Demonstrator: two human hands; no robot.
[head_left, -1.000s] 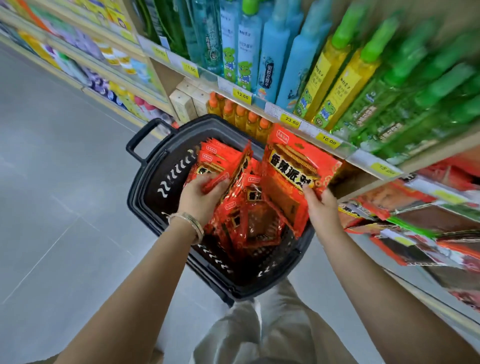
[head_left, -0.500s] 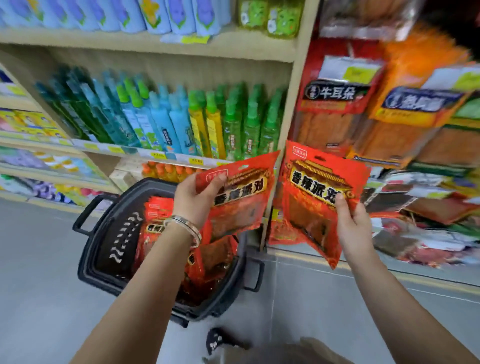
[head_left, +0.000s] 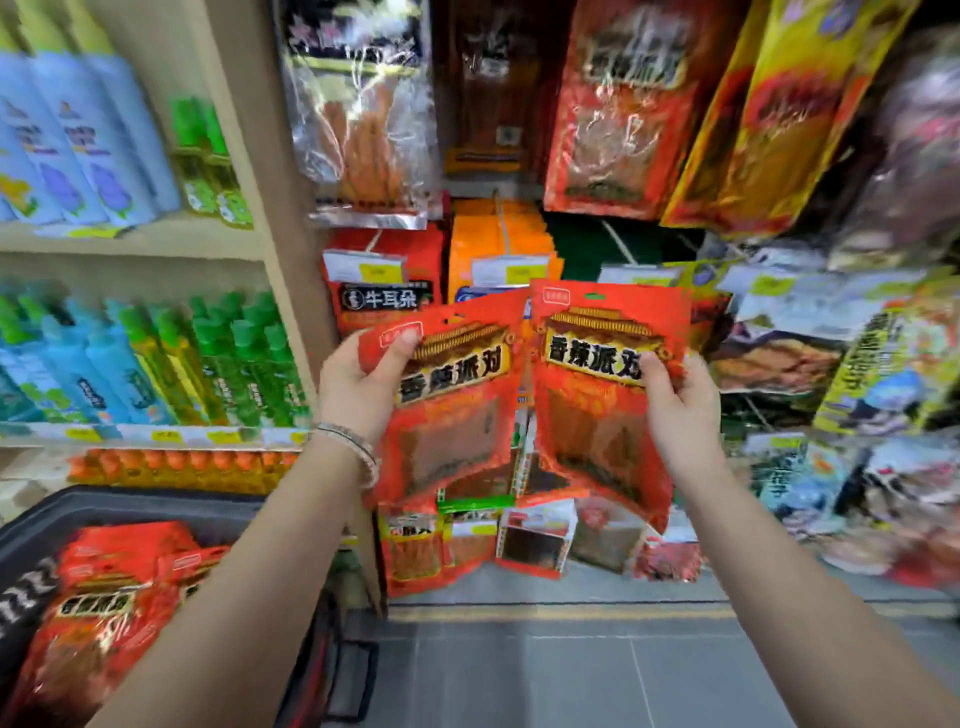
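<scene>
Glossy, crinkled film on the left red plastic snack pouch (head_left: 457, 431) and right red plastic snack pouch (head_left: 597, 431); matt black plastic basket (head_left: 130, 501) near left.

The left packet (head_left: 457, 410), flat and red with a black label and a clear window, is being held upright, leaning slightly to the right. The right packet (head_left: 602, 395), the same kind, is hanging upright just beside it.
</scene>
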